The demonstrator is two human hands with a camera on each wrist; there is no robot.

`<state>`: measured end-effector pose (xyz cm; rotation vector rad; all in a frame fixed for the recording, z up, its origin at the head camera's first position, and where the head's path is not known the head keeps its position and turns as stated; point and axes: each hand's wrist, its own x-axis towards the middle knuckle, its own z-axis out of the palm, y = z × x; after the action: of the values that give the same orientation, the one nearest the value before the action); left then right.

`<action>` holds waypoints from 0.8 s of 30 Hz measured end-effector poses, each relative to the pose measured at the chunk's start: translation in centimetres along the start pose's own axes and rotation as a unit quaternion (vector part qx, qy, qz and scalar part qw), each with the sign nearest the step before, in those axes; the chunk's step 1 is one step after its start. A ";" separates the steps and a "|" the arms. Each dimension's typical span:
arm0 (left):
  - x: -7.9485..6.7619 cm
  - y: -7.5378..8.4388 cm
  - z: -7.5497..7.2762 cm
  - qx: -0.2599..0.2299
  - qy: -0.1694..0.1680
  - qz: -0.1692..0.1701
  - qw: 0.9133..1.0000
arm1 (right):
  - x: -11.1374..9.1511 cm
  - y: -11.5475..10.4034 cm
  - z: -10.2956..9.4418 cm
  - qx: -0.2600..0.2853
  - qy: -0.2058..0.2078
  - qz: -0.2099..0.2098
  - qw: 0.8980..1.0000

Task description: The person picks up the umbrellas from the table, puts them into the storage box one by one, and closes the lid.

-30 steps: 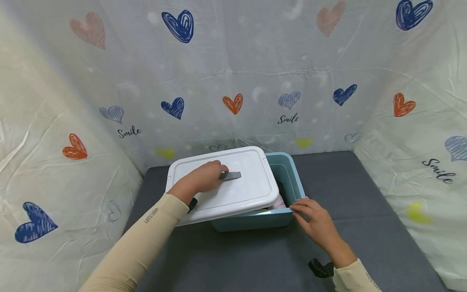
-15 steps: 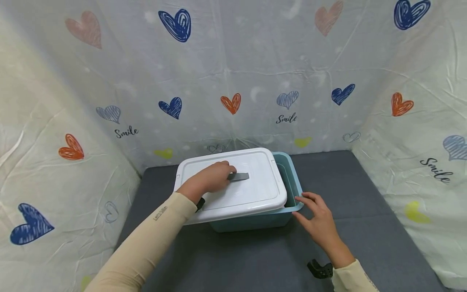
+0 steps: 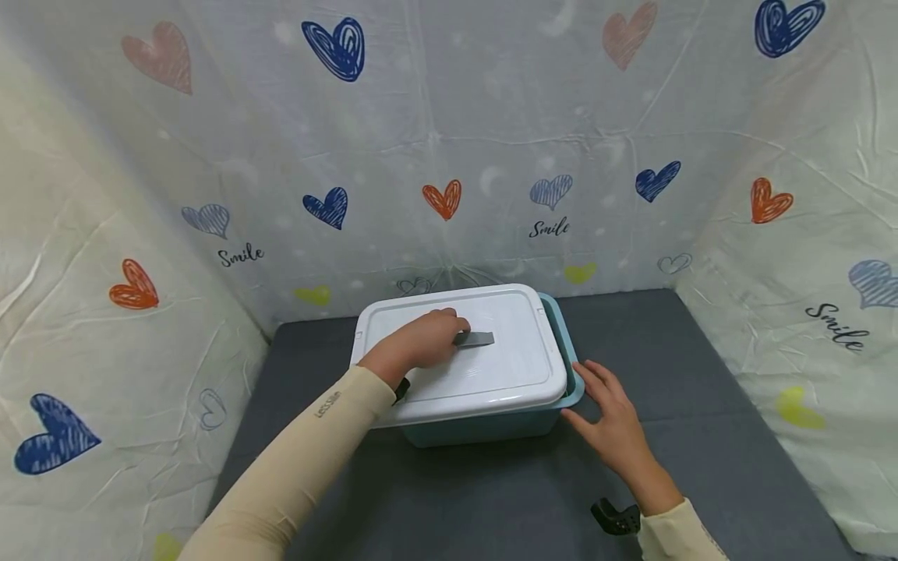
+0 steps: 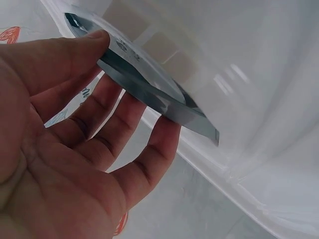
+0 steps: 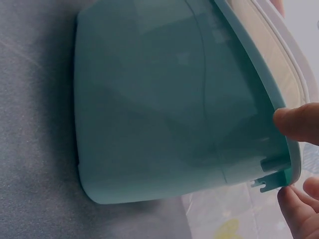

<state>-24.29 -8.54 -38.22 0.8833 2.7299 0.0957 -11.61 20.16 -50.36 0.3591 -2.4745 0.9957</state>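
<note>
My left hand (image 3: 422,340) holds the grey handle (image 3: 480,339) on top of a white lid (image 3: 519,366). In the left wrist view the thumb and curled fingers are around that handle (image 4: 172,110). The lid lies tilted over a teal plastic storage bin (image 3: 484,428), overhanging its left side. A strip of the bin's right rim shows beside the lid; the bin's inside is almost wholly hidden. My right hand (image 3: 617,428) is at the bin's front right corner, fingers spread. The right wrist view shows its thumb (image 5: 294,122) touching the rim (image 5: 264,79), with fingertips near the corner.
The bin stands on a dark grey cloth-covered table (image 3: 456,499). Behind and at both sides hangs a pale curtain (image 3: 393,140) printed with hearts and "Smile". A black band (image 3: 616,517) is on the right wrist.
My left hand has slid the lid rightward across the bin, covering most of the opening and the pink item seen inside earlier. My right hand's fingers came off the rim, spread, and returned to the corner.
</note>
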 end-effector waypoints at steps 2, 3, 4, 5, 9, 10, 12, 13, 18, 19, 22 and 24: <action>0.2 0.1 0.1 0.001 0.000 -0.002 1.000 | 0.0 0.0 0.1 0.002 0.000 -0.001 1.000; 0.4 0.2 0.1 0.003 -0.001 -0.002 1.000 | 0.0 0.0 0.1 0.003 0.001 -0.002 1.000; 0.5 0.3 0.1 0.002 -0.001 -0.004 1.000 | 0.0 0.0 0.1 0.004 0.001 -0.002 1.000; 0.6 0.3 0.2 0.002 -0.001 -0.004 1.000 | 0.0 0.0 0.1 0.006 0.002 -0.003 1.000; 1.2 0.5 0.4 0.007 -0.002 -0.002 1.000 | 0.0 0.0 0.1 0.013 0.003 -0.004 1.000; 1.3 0.6 0.4 0.008 -0.003 -0.001 1.000 | 0.0 0.0 0.1 0.016 0.003 -0.003 1.000; 1.5 0.8 0.4 0.011 -0.005 0.002 1.000 | 0.0 0.0 0.1 0.019 0.001 0.001 1.000; 1.6 0.8 0.5 0.011 -0.007 0.004 1.000 | 0.0 -0.1 0.1 0.020 0.000 0.004 1.000; 2.1 1.3 0.5 0.011 -0.008 0.010 1.000 | 0.0 -0.1 0.1 0.022 -0.001 0.009 1.000; 2.2 1.4 0.5 0.011 -0.008 0.012 1.000 | 0.0 -0.1 0.1 0.021 -0.001 0.009 1.000; 2.4 1.7 0.5 0.011 -0.004 0.016 1.000 | 0.0 -0.1 0.1 0.016 0.001 0.009 1.000; 2.5 1.9 0.6 0.010 -0.003 0.015 1.000 | -0.1 -0.1 0.1 0.012 0.001 0.012 1.000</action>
<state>-25.00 -5.56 -39.06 0.9300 2.7171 0.0714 -11.55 20.07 -50.37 0.3353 -2.4723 1.0362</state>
